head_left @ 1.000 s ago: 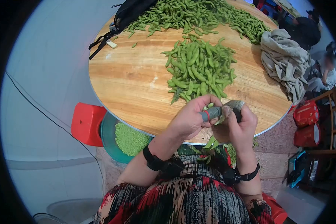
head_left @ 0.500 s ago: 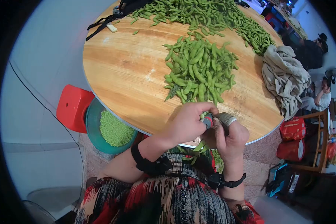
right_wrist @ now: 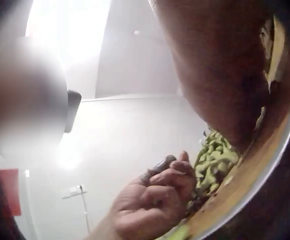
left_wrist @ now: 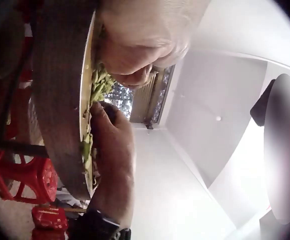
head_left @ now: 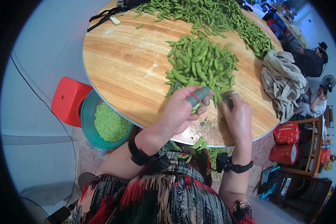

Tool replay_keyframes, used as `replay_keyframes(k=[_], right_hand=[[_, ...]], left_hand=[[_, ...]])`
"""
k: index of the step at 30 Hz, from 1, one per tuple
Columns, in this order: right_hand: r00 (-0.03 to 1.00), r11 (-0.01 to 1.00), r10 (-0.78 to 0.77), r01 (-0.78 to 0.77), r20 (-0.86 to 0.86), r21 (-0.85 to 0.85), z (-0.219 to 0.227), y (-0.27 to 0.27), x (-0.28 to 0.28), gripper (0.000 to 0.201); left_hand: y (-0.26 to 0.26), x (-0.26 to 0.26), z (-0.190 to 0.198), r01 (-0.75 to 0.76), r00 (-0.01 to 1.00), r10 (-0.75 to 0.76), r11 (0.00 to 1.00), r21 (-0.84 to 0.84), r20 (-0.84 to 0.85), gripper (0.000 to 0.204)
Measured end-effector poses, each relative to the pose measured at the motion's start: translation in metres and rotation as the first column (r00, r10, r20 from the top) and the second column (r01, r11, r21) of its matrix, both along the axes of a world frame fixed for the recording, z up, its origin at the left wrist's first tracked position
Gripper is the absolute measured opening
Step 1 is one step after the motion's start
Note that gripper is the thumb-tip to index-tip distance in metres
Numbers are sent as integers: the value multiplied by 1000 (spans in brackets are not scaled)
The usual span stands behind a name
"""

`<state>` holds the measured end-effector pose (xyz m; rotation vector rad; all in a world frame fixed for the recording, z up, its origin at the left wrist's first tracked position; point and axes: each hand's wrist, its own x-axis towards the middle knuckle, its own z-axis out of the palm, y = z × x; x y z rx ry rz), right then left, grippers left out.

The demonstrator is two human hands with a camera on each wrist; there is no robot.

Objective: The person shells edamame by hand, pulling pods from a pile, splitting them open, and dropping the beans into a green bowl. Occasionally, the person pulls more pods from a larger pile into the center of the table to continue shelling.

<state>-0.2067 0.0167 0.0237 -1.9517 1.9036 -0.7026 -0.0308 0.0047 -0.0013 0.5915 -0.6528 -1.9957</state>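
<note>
My left hand is over the near table edge, a grey-green cover with a red band on one digit. Its fingers curl round some green beans, only partly seen between them. To its right, my right hand reaches over the table at the near end of a small heap of green soybean pods. A dark cover sits on one of its fingers, and the fingertips are close to a pod; I cannot tell whether they pinch anything. In the right wrist view the left fingers are curled.
A larger pod pile spreads across the far side of the round wooden table. A crumpled grey cloth lies at the right. Below left, a teal basin holds shelled beans beside a red stool. Split pods lie near the lap.
The hands were together at the near edge; now they are apart. The right hand has moved forward to the heap's near end, while the left has turned and lifted away from it.
</note>
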Motion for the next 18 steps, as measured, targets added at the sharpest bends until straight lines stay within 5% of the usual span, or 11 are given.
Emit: replay_keyframes(k=[2,4,5,7,8,10,14,18], right_hand=[[987,999,38,-35,-158,23,-6,0,1,26],[995,993,61,-69,-83,-91,-22,7,-4,23],[969,998,33,-17,245,-66,-27,10,-6,20],[658,997,-34,-29,752,71,-16,20,-1,16],[658,997,-37,-26,752,72,-10,27,2,16],[341,949,-136,-224,930,221,-3,37,7,13],[405,946,-123,-228,906,230,2,46,20,23],[295,899,-77,-393,952,194,3,48,14,31]], left_hand=[[0,1,-1,-1,999,1,1000,-2,33,18],[3,-2,-1,31,998,-29,998,-51,52,19],[4,-3,0,29,998,-27,998,-51,50,19],[7,-5,1,60,990,-58,998,-10,131,19],[9,-5,3,62,989,-61,998,-8,131,19],[8,-2,8,189,982,-189,982,-2,23,19],[6,-2,-4,105,990,-96,991,-83,108,17],[9,-3,4,46,952,28,971,-233,306,14]])
